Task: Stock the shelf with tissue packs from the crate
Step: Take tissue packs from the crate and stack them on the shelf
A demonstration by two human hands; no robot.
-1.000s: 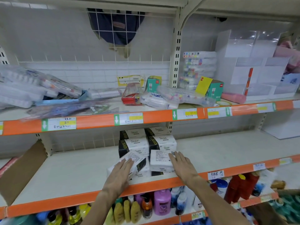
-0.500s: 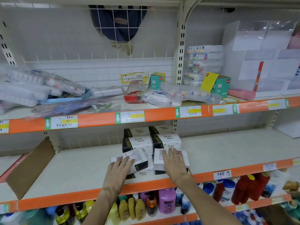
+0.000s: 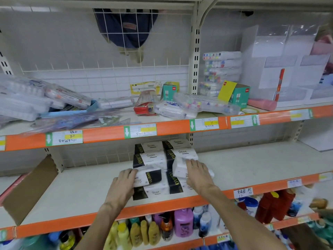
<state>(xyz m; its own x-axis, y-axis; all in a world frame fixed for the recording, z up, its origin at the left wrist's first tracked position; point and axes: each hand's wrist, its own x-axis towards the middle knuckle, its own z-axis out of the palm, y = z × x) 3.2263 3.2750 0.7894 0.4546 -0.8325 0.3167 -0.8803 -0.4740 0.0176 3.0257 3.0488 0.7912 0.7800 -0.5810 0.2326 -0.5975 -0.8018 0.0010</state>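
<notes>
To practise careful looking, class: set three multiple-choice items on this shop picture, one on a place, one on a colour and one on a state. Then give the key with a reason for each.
1. Where are the tissue packs stacked?
A the top shelf
B the middle shelf
C the bottom shelf

2. What colour is the middle shelf's front strip?
A blue
B black
C orange

3. What are the hands doing?
A each is on a tissue pack
B both hang free
C both hold bottles

Key:
1 B: the stack stands on the middle shelf.
2 C: the strip is orange all along.
3 A: the left hand holds one pack and the right hand presses on another.
</notes>
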